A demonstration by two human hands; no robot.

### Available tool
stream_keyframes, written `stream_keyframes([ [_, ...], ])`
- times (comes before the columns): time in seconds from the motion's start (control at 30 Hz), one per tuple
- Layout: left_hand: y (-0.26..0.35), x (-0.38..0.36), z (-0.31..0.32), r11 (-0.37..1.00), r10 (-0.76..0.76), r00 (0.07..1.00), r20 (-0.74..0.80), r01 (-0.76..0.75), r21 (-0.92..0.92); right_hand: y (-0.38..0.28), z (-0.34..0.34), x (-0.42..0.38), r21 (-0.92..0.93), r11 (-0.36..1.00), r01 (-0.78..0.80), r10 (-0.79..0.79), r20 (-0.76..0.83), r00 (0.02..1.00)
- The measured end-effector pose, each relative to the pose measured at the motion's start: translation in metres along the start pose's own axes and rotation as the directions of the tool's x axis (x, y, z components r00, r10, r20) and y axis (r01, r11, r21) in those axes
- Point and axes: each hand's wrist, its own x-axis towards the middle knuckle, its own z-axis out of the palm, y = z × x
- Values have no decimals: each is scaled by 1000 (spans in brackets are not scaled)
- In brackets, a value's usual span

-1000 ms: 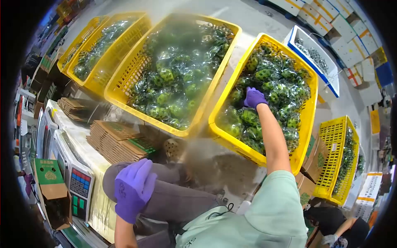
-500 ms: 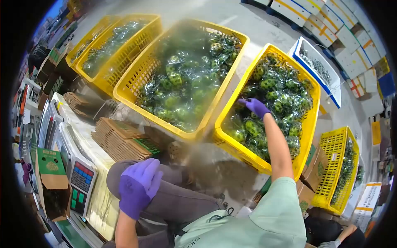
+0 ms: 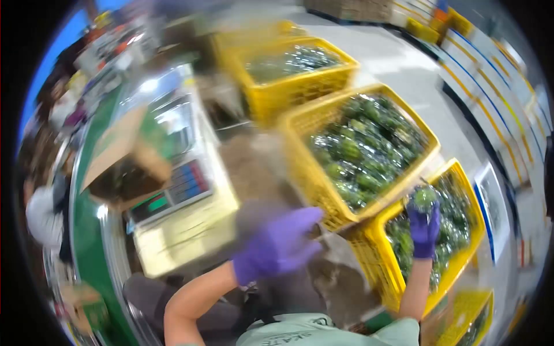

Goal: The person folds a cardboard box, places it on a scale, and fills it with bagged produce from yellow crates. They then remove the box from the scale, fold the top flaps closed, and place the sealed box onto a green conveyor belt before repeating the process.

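Observation:
In purple gloves, my two hands work among yellow plastic baskets. My right hand grips a round green fruit in clear wrap, held over the near yellow basket of similar wrapped green produce. My left hand is over my lap, fingers apart and blurred, with nothing seen in it. Just beyond its fingertips stands a larger yellow basket filled with shiny wrapped green pieces.
Left of me, an open cardboard box sits on a scale with a keypad. Another filled yellow basket stands farther back. A white foam box with a blue rim lies right, near stacked white boxes.
My right hand has closed on a wrapped green fruit and lifted it. My left hand has left my knee and reached forward. The view has swung left.

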Motion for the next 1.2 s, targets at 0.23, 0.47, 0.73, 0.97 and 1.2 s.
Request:
stream_keyframes([
  [0.23, 36, -100, -106, 986, 3, 905, -425, 68, 153, 41, 364, -45, 26, 998, -56, 22, 699, 715],
  [0.47, 20, -178, -206, 705, 244, 730, -639, 318, 633, 50, 472, -76, -230, 971, -60, 234, 876, 422],
  [0.73, -105, -118, -252, 284, 95, 854, -511, 469, 836, 60, 414, -65, -272, 955, 116, 112, 696, 710],
  [0.97, -62, -112, -233, 205, 31, 890, -455, 440, 875, 63, 352, -48, -434, 894, 112, 163, 547, 821],
  [1.2, -67, -99, -229, 188, -274, 892, -359, 415, 890, 60, 363, -64, -366, 930, -24, 227, 524, 821],
])
